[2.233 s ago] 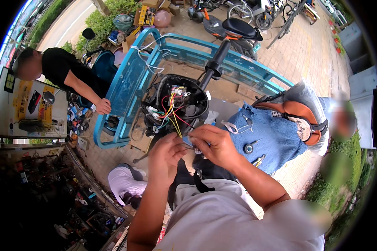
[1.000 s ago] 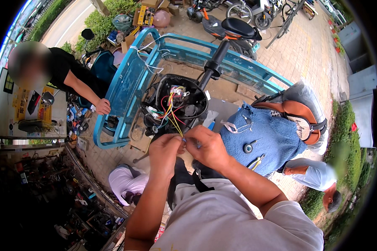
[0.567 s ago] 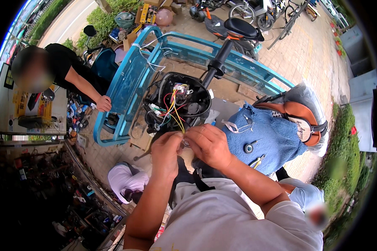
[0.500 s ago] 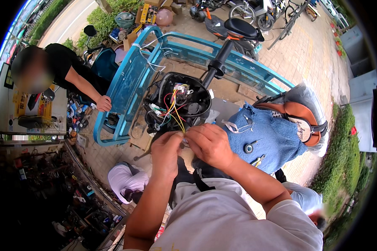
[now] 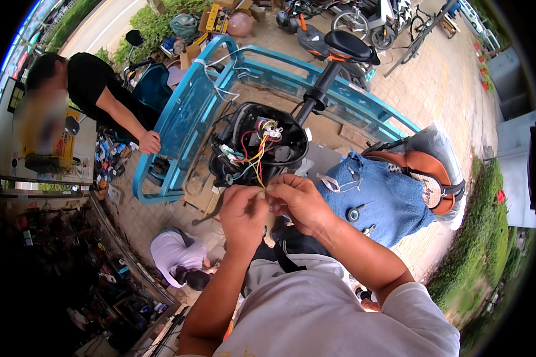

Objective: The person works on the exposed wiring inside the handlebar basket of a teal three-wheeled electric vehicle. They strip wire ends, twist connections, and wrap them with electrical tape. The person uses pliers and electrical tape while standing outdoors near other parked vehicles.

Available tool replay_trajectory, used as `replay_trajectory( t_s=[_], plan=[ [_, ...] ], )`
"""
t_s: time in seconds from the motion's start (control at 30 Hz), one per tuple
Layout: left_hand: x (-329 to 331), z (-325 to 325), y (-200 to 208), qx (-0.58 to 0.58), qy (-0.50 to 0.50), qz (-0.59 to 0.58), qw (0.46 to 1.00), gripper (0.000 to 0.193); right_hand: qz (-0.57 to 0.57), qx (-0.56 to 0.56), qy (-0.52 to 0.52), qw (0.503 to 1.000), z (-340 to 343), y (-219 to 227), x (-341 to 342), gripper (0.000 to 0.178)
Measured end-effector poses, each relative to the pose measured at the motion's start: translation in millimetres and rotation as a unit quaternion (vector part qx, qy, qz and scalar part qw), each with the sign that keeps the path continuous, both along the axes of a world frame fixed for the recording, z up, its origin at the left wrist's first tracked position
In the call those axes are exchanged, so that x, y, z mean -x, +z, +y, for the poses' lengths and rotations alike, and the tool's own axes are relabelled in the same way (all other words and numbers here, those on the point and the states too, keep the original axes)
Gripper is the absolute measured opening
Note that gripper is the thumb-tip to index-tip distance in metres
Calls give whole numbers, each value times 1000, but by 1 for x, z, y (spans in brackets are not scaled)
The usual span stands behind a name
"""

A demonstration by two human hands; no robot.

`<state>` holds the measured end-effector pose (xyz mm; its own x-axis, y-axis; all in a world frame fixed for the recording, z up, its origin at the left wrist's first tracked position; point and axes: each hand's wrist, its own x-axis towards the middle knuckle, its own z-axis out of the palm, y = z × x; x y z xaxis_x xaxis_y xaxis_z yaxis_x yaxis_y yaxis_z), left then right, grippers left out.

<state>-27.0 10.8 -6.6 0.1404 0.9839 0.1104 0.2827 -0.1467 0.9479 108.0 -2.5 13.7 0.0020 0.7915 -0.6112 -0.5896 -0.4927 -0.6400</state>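
Note:
Both my hands meet just this side of an opened black headlight-like housing [image 5: 242,128] with a handlebar grip [image 5: 319,89] beside it. A bundle of thin yellow, red, white and green wires [image 5: 256,156] runs out of the housing toward my fingers. My left hand [image 5: 244,215] is closed, its thumb and forefinger pinching the yellow wire end. Close against it, my right hand [image 5: 299,202] also pinches at the wire with bent fingers. The exact wire tips are hidden between the fingertips. White connectors [image 5: 272,129] lie inside the housing.
A blue metal cargo bed [image 5: 181,128] stands behind the housing. To the right, a blue towel [image 5: 372,199] bears a roll of tape [image 5: 353,215] beside a brown seat [image 5: 426,169]. A person in black [image 5: 101,89] rests a hand on the rail; another person [image 5: 175,256] crouches at lower left.
My hands stay together at the wires, the left wrist and fingers turning slightly. The view has shifted a little. The crouching person has leaned forward, and the person in black has turned their head.

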Motion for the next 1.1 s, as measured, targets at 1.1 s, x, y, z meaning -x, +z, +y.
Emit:
replay_trajectory(
  t_s=[1.1],
  plan=[
    [-39, -36, 207, -12, -511, -549, 661, 15, -201, -192, 39, 960, -4, -23, 2, 13]
  ],
)
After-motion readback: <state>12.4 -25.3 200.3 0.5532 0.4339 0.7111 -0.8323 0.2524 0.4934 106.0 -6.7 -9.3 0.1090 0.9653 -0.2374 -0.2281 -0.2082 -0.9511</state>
